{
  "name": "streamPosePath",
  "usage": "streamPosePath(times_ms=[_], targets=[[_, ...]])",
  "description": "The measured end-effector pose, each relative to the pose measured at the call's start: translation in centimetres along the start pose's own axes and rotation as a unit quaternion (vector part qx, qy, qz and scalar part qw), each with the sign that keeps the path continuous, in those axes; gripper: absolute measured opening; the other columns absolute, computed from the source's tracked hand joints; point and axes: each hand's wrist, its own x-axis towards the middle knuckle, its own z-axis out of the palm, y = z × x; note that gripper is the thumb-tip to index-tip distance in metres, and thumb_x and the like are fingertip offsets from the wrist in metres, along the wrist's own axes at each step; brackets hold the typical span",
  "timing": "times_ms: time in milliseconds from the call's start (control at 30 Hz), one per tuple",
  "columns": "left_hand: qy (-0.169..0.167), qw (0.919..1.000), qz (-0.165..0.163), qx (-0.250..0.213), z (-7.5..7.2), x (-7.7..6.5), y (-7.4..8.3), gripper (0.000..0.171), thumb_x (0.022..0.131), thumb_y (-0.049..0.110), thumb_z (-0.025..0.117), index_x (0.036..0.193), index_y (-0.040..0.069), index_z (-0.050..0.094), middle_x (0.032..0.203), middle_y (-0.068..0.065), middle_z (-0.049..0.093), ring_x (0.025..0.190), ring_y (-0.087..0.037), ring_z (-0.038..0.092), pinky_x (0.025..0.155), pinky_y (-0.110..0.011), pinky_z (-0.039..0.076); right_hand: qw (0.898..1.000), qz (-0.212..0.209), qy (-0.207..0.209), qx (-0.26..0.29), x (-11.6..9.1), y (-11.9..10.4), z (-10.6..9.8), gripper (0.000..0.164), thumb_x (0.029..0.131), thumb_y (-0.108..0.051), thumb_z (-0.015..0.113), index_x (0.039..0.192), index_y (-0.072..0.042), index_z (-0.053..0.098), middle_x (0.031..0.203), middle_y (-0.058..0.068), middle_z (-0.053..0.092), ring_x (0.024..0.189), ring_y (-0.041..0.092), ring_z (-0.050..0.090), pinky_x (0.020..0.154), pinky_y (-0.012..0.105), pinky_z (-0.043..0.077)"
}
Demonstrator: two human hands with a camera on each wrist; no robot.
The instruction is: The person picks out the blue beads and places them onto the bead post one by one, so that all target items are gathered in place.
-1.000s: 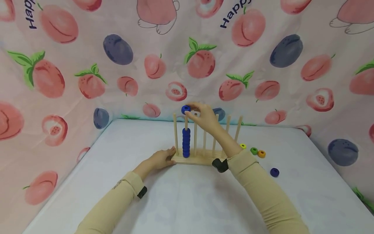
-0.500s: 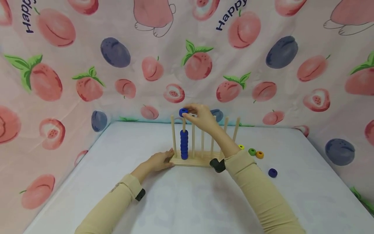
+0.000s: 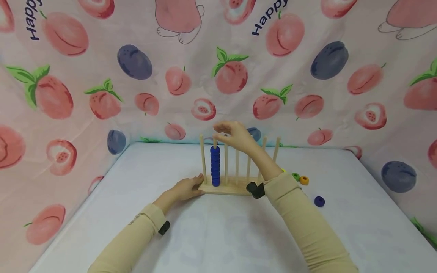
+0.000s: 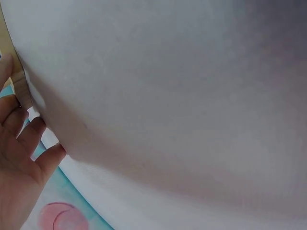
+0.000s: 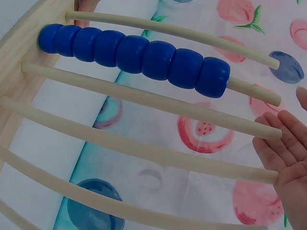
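A wooden peg stand (image 3: pixel 227 190) with several upright pegs stands on the table. Blue beads (image 3: pixel 215 167) are stacked on its second peg from the left, and a short length of bare peg tip (image 5: pixel 254 91) sticks out above the top bead. My right hand (image 3: pixel 237 137) hovers at the top of that peg, thumb and fingers apart, holding nothing. At the stand's left end my left hand (image 3: pixel 184 188) grips the base, thumb at the front and fingers behind. The left wrist view shows only a corner of the base (image 4: pixel 17 72) by the fingers.
Right of the stand lie a green bead (image 3: pixel 296 177), an orange bead (image 3: pixel 304 180) and a dark blue bead (image 3: pixel 319 201). A yellow bead (image 3: pixel 283 171) is partly hidden by the right sleeve. A fruit-print cloth (image 3: pixel 205 87) hangs behind the white table (image 3: pixel 211 235).
The blue bead that my right hand pinched above the second peg has dropped onto the stack, which is one bead taller. The right fingers have spread apart. My left hand stays on the base.
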Motion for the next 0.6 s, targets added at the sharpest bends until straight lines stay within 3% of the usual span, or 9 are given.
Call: streamPosePath(times_ms=[600], targets=[[0.004,1.0,0.006,0.006,-0.17,-0.07,0.22,0.061,0.091,0.031,0.061,0.141,0.001,0.04,0.148,-0.018,0.036,0.131,-0.04,0.042,0.107,-0.053,0.037,1.0,-0.012,0.001,0.025,-0.09,0.1,-0.05,0.037,0.09,-0.01,0.063,0.124,0.004,0.057,0.122,0.021,0.062,0.117,0.03,0.058,0.104,0.036,0.045]])
